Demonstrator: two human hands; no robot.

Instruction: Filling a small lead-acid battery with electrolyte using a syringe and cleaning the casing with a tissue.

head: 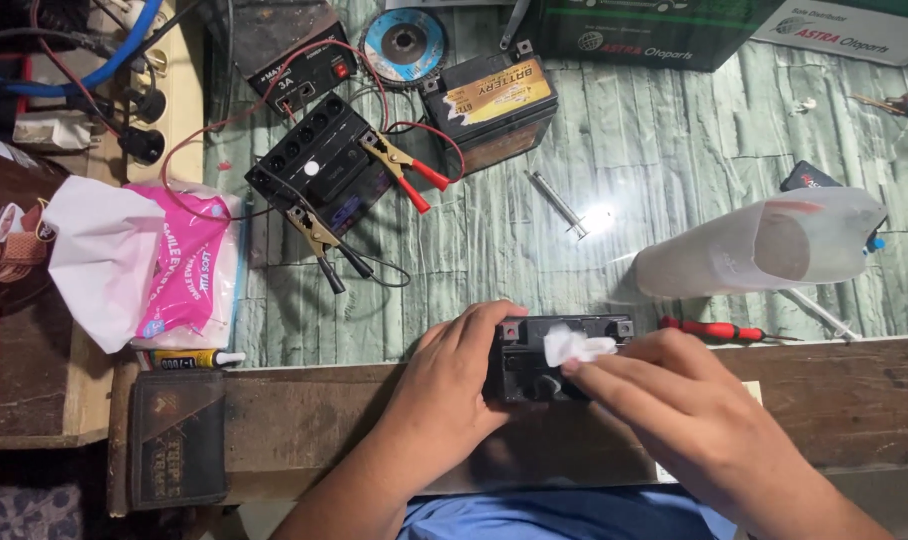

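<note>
On a green plank-patterned table (674,130), left hand (444,385) grips a black battery (534,365); right hand (674,400) presses white tissue (574,347).

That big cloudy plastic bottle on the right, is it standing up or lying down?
Lying down. The translucent plastic bottle rests on its side on the glass tabletop, its long body running across it, beyond the right hand.

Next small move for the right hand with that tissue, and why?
Probably sweep the white tissue toward the far terminal corner: the right hand presses it mid-top on the small black battery, which the left hand steadies.
</note>
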